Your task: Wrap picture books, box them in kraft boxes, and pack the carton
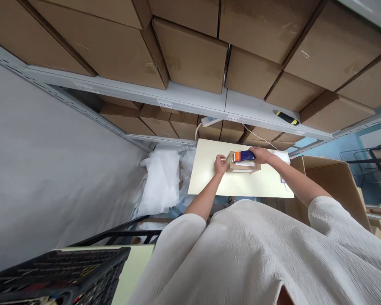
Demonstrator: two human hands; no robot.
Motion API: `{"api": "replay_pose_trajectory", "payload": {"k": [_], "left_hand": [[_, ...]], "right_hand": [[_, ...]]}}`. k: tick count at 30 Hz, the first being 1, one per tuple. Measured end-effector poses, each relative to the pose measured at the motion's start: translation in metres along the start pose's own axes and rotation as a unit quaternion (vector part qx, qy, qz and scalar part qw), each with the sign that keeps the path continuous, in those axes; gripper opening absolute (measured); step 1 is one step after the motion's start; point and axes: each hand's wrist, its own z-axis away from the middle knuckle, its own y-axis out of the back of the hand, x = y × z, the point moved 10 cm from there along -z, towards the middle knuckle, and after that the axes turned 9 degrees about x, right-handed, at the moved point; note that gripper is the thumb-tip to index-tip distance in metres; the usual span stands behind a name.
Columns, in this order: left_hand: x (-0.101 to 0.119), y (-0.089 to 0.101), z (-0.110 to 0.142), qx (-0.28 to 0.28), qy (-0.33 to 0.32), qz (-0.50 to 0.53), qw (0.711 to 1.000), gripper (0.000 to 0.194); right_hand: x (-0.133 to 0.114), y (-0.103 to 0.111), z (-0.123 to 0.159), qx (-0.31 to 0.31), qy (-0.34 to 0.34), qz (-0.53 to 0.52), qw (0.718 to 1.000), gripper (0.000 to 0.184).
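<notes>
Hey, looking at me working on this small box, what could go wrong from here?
Your left hand is at the end of the small cardboard box nearest the orange head of the tape dispenser in your right hand, so a slip might catch your fingers. The yellow and black knife lies near the front edge of the shelf; a bump could knock it off. The thin white cord might snag if your right arm swings toward it.

Downward head view, seemingly wide
</notes>
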Motion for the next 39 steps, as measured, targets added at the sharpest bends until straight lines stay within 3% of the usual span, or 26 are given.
{"api": "replay_pose_trajectory", "payload": {"k": [4,6,9,11,15,23,27,30,35,39], "left_hand": [[0.011,-0.008,0.012,-0.085,-0.042,-0.034,0.995,0.044],[0.029,-0.006,0.017,-0.091,-0.110,-0.073,0.987,0.054],[0.065,-0.015,0.031,-0.140,-0.247,-0.134,0.949,0.074],[0.075,-0.028,0.040,-0.195,-0.295,-0.193,0.915,0.091],[0.075,-0.039,0.045,-0.250,-0.314,-0.307,0.863,0.106],[0.070,-0.039,0.048,-0.258,-0.302,-0.436,0.808,0.100],[0.070,-0.039,0.049,-0.251,-0.298,-0.465,0.795,0.098],[0.069,-0.039,0.049,-0.253,-0.294,-0.484,0.784,0.095],[0.070,-0.039,0.048,-0.248,-0.285,-0.511,0.772,0.092],[0.070,-0.039,0.046,-0.248,-0.273,-0.523,0.768,0.094]], "right_hand": [[0.005,-0.002,0.002,0.015,-0.006,-0.031,0.999,0.055],[0.008,-0.003,0.003,0.024,-0.009,-0.043,0.999,0.057],[0.008,-0.004,0.006,0.030,-0.004,-0.057,0.998,0.052],[0.009,-0.005,0.008,0.020,-0.008,-0.058,0.998,0.047],[0.011,-0.007,0.010,-0.013,-0.032,-0.036,0.999,0.044],[0.015,-0.007,0.018,-0.039,-0.038,-0.023,0.998,0.049],[0.060,-0.009,0.044,-0.028,-0.053,-0.019,0.998,0.045],[0.113,-0.015,0.076,-0.010,-0.061,-0.021,0.998,0.044],[0.200,-0.044,0.129,-0.026,-0.096,-0.035,0.994,0.040],[0.233,-0.065,0.144,-0.032,-0.109,-0.049,0.992,0.040]]}}
